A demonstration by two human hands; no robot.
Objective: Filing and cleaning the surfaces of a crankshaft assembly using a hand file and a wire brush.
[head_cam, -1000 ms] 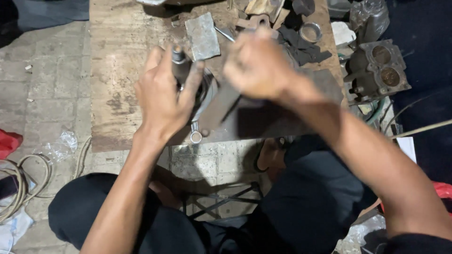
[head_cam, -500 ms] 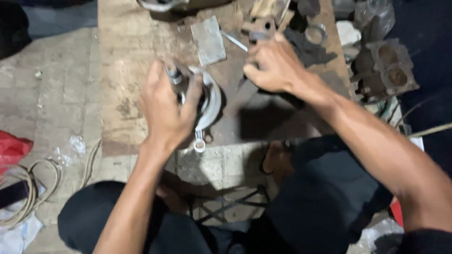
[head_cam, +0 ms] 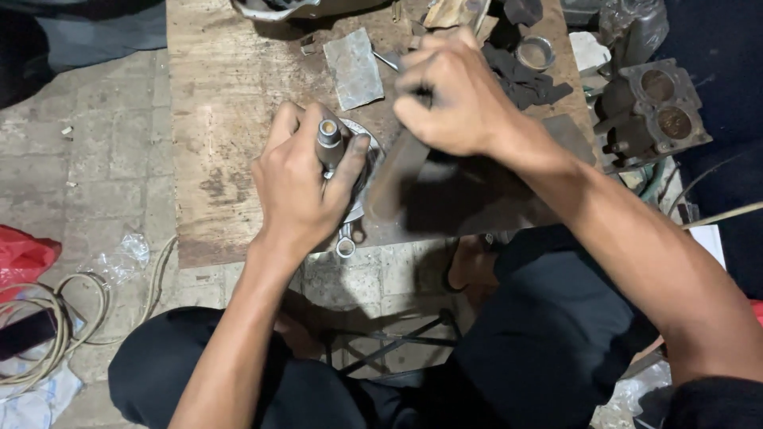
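While the crank assembly (head_cam: pixel 358 171) is steadied on the wooden worktop (head_cam: pixel 230 95), its upright shaft (head_cam: pixel 328 139) is gripped by the closed left hand (head_cam: pixel 302 187); a blurred bar (head_cam: pixel 395 179) is clenched by the right hand (head_cam: pixel 453 99). A striking step is judged in hand, calling for square aim onto the assembly.

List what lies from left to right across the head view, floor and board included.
Red bag → coiled pale cable → left hand gripping a metal shaft → right hand → metal ring → grey block with two round bores.
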